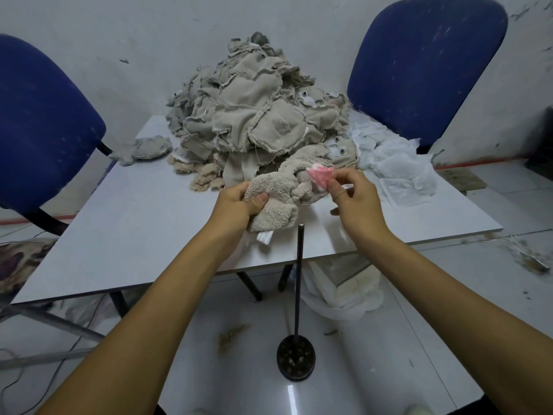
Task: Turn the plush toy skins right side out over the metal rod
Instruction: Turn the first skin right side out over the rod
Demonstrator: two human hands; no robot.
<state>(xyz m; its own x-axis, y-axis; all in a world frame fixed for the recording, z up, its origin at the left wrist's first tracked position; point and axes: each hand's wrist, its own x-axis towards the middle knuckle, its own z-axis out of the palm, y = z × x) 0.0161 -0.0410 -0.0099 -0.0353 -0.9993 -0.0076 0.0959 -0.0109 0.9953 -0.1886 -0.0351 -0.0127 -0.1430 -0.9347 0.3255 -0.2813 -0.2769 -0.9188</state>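
Observation:
A beige fuzzy plush skin (pixel 279 199) hangs between my hands above the table's near edge, with a white label dangling at its bottom. My left hand (pixel 239 202) grips its left end. My right hand (pixel 353 196) pinches a pink part (pixel 320 175) at its right end between thumb and forefinger. The metal rod (pixel 298 280) stands upright on a round black base (pixel 295 357) on the floor just below the skin, its tip near the label. A big pile of inside-out beige skins (pixel 254 115) lies at the back of the table.
The white table (pixel 134 229) carries the pile and crumpled clear plastic bags (pixel 395 169) at right. Two blue chairs (pixel 45 130) (pixel 425 64) flank it. A white bag (pixel 344 295) lies under the table. Cables and fluff lie on the floor.

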